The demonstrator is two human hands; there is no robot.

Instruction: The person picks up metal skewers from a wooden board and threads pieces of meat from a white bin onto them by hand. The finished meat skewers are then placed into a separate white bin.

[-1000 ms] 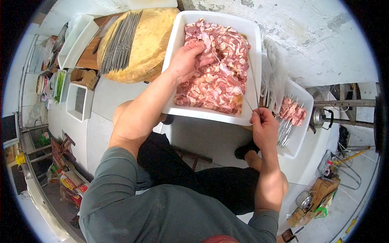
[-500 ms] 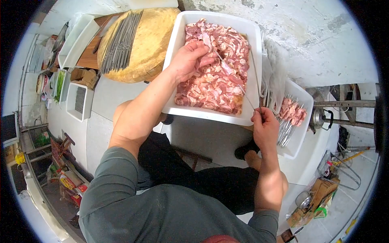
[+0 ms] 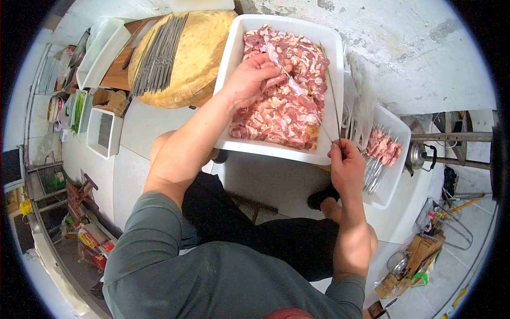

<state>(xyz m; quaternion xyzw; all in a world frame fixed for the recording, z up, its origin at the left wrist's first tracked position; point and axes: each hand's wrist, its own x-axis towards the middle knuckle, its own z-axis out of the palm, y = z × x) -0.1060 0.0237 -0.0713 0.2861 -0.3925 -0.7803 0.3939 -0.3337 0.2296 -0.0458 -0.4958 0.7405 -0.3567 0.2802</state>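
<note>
A white tub [image 3: 226,69] holds many pieces of raw meat [image 3: 276,125]. Over the meat, my left hand [image 3: 255,77] has its fingers closed round a piece of meat at the upper end of a metal skewer [image 3: 322,125]. More meat is threaded along that skewer. Near the tub's lower right corner, my right hand [image 3: 348,162] grips the skewer's lower end, together with a second skewer [image 3: 334,98] that slants up along the tub's right side with no meat on it.
Right of the tub, a white tray [image 3: 380,202] holds meat skewers [image 3: 382,149], with a kettle [image 3: 417,155] beyond. Bare skewers [image 3: 162,53] lie on a round wooden block [image 3: 204,48] at the left. Plastic bags [image 3: 361,114] hang beside the tub.
My left hand has moved slightly right and its fingers have curled further round the meat at the skewer. My right hand has barely moved.
</note>
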